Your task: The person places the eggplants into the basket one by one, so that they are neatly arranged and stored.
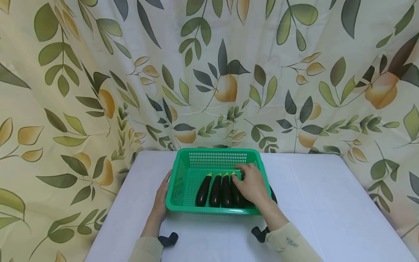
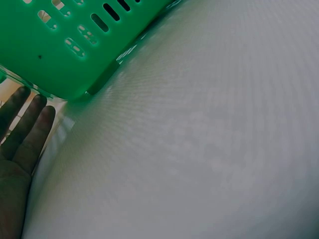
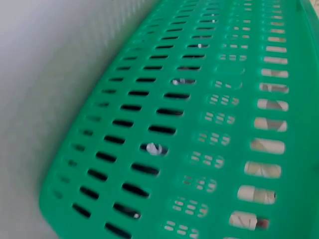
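A green plastic basket [image 1: 183, 208] sits on the white table, with several dark purple eggplants [image 1: 203, 191] side by side in it, their green stem ends pointing away from me. My right hand [image 1: 253, 183] reaches over the right end of the row. Its thumb and fingers are spread apart around the stem ends, and the palm hides the eggplants below. Against the basket's left side rests my left hand [image 1: 160, 198], fingers extended. The left wrist view shows straight fingers [image 2: 34, 134] beside the basket's corner.
Another dark eggplant [image 1: 273, 195] shows just outside the basket's right wall. White cloth covers the table [image 1: 307, 196]. A leaf-and-fruit patterned curtain [image 1: 209, 109] hangs behind and along the sides. The slotted basket wall [image 3: 199, 124] fills much of the right wrist view.
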Available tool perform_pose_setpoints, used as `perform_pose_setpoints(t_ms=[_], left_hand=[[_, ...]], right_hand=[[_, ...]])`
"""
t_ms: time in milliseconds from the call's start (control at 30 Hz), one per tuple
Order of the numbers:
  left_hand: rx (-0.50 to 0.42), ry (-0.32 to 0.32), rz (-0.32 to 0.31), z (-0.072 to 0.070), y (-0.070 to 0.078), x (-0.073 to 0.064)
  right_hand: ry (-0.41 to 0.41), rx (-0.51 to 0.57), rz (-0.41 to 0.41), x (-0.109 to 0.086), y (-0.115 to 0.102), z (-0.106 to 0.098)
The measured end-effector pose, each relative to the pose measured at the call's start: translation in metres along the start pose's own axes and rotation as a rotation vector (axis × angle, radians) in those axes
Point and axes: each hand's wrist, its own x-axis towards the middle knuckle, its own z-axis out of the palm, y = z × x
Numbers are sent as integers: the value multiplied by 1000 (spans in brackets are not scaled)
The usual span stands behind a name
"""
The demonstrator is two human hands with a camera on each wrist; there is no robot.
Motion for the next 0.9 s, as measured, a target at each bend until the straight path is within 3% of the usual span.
perform_pose_setpoints(t_ms=[900], left_hand=[[22,18,-20,1,3,1]], right_hand=[[35,-27,42,-6,40,-42]])
